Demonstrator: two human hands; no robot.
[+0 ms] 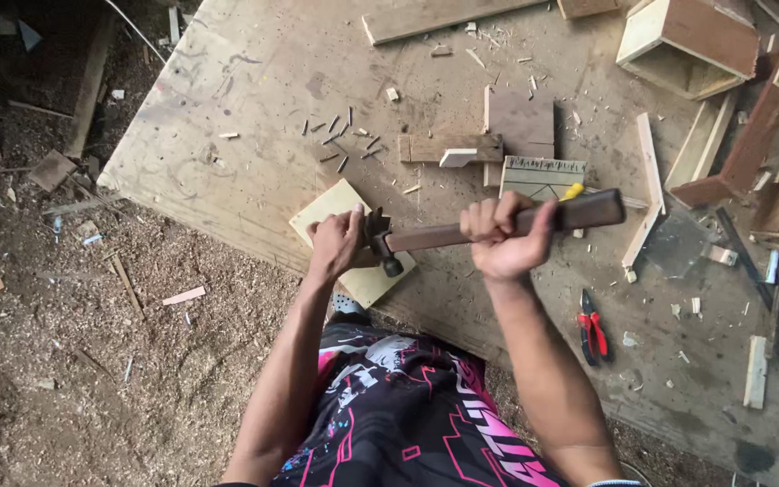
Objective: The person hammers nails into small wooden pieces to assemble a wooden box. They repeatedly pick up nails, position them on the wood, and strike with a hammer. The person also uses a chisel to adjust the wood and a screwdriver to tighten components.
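The workbench (254, 81) runs diagonally; its near edge passes just below the hands, with sawdust floor (92, 361) at lower left. The square board (331, 209) lies at frame centre, one corner overhanging that edge. The left hand (335, 242) presses on it, fingers curled. The right hand (498, 236) is fisted around the hammer (462, 233) handle. Hammer long axis: near horizontal, head pointing left, over the board. Red pliers (592, 326) lie at lower right.
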